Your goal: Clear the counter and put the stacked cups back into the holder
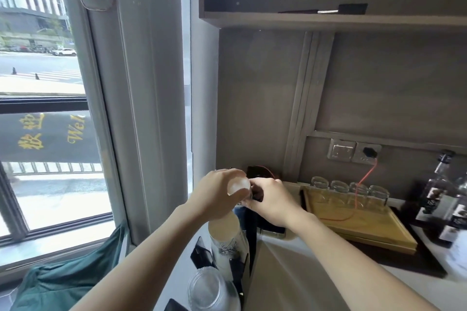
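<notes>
Nearest us, a stack of clear plastic cups (211,290) lies at the counter's (290,272) left edge, and just beyond it a sleeve of paper cups (226,240) leans among the black bars of what we take to be the holder (249,242). These sit close to the edge, so a nudge from either forearm could send them off toward the green cloth (68,283) below the window.

Above them, our left hand (217,194) is wrapped around a pale, rounded cup end (238,185), and our right hand (271,203) pinches something small and dark just beside it; what that piece is, we cannot tell. With both hands crowded over the narrow rack, we judge the chief risk to be a cup slipping as it is threaded in, or the leaning sleeve toppling if the rack is jolted.

Farther right, four glass jars (350,190) stand in a row on a wooden tray (366,225), with an orange cable (364,179) trailing down across them from the wall socket (366,153); a snagged sleeve or wrist there could drag glass over. Dark bottles (439,199) stand at the far right, well apart from our hands.
</notes>
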